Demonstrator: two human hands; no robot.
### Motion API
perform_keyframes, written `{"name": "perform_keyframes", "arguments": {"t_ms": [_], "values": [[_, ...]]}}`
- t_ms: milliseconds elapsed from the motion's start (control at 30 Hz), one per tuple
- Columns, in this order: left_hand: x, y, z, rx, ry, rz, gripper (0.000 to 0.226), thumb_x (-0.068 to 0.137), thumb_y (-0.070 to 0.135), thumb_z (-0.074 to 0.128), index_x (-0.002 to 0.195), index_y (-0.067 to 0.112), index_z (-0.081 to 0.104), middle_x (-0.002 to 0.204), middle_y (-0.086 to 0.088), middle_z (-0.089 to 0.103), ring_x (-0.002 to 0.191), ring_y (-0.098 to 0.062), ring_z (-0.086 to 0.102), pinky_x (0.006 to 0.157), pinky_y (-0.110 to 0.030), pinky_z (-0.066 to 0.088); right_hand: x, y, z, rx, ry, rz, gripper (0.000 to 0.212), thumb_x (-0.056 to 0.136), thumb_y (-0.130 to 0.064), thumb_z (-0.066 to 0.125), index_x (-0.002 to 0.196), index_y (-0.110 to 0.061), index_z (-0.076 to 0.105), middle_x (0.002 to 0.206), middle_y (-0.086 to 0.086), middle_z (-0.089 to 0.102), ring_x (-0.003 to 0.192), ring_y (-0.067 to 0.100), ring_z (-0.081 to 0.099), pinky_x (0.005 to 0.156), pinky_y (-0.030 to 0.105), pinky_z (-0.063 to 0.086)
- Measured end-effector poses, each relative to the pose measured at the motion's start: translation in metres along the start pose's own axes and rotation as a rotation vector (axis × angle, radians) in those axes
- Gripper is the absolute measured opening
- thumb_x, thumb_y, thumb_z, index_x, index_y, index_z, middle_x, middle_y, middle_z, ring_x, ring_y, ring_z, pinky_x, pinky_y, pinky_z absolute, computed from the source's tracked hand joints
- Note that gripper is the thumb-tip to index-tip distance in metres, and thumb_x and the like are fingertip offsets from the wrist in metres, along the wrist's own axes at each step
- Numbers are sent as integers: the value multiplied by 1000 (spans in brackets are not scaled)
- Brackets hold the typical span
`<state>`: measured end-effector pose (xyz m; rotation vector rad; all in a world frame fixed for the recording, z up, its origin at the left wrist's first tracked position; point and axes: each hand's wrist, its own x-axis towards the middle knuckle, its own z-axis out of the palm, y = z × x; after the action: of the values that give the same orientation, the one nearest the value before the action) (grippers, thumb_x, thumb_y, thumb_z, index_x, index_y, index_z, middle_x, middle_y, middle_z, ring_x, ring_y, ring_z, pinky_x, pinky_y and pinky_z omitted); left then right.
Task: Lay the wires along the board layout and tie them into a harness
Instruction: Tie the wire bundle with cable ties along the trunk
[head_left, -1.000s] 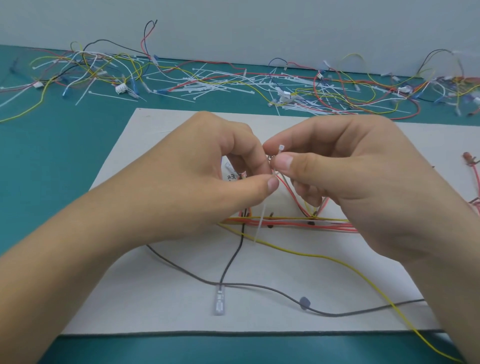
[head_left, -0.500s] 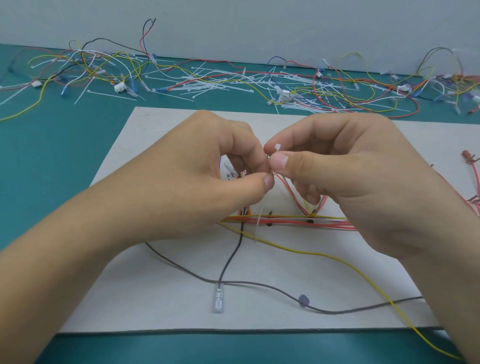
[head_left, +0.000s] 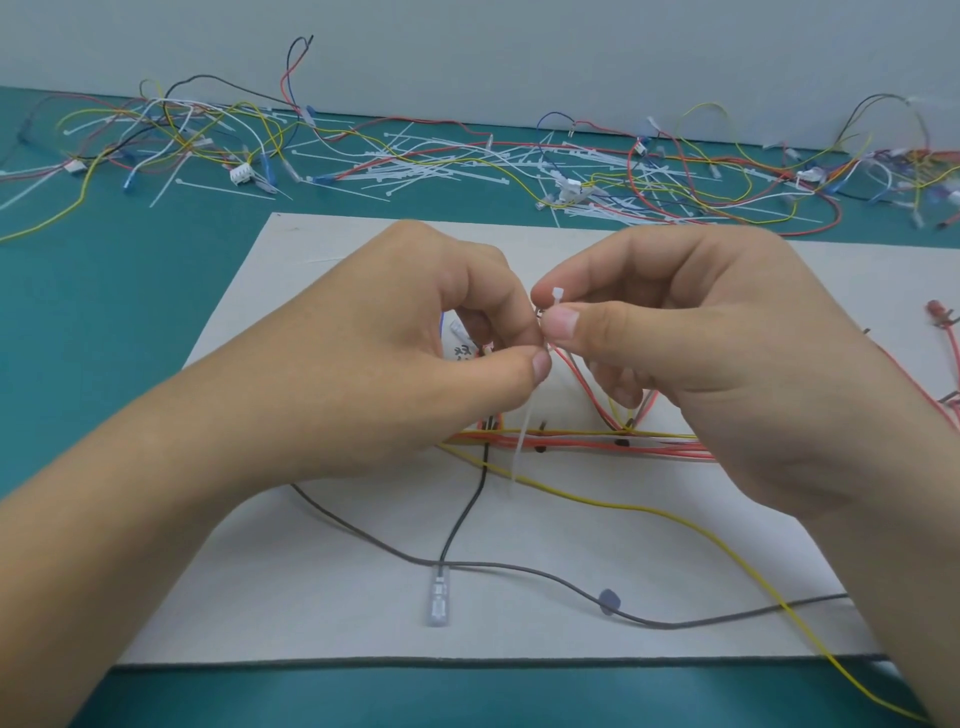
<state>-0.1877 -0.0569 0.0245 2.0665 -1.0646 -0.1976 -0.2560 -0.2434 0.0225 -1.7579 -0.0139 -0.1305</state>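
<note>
Grey wire (head_left: 519, 569) and a yellow wire (head_left: 620, 509) trail loose across the near part of the board (head_left: 311, 597), not yet gathered. Past them, red wires (head_left: 665, 449) run left to right along the layout, where they can be bundled. Above that run, the left hand (head_left: 405, 374) pinches the tail of a tie (head_left: 523, 441) between thumb and forefinger. The right hand (head_left: 717, 364) pinches its head, likely to loop it round lifted red strands. Spare ties (head_left: 405, 171) and loose wires (head_left: 727, 176) lie heaped on the far mat (head_left: 104, 312), within reach for later joints.
</note>
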Motion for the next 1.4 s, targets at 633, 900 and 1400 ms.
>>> {"name": "perform_keyframes", "arguments": {"t_ms": [633, 900, 1400], "values": [[0, -1, -1, 0, -35, 7, 12, 85, 32, 65, 73, 32, 69, 88, 5, 72, 93, -13, 67, 75, -13, 41, 0, 0, -2, 7, 1, 8, 5, 86, -6, 74, 88, -9, 77, 60, 0, 65, 51, 11, 54, 45, 26, 40], [1, -8, -1, 39, -35, -24, 9, 85, 37, 65, 85, 35, 73, 91, 17, 69, 97, -5, 63, 73, -11, 39, 0, -2, -4, 7, 81, -22, 8, 89, -4, 71, 86, -9, 75, 69, 4, 70, 51, 14, 50, 44, 25, 40], [3, -18, 1, 191, 93, -103, 13, 80, 48, 70, 83, 37, 64, 85, 19, 65, 89, -1, 61, 75, -25, 47, 0, -7, -10, -173, 248, -192, 13, 91, -3, 69, 84, -12, 73, 73, 9, 72, 54, 14, 65, 49, 29, 52]]}}
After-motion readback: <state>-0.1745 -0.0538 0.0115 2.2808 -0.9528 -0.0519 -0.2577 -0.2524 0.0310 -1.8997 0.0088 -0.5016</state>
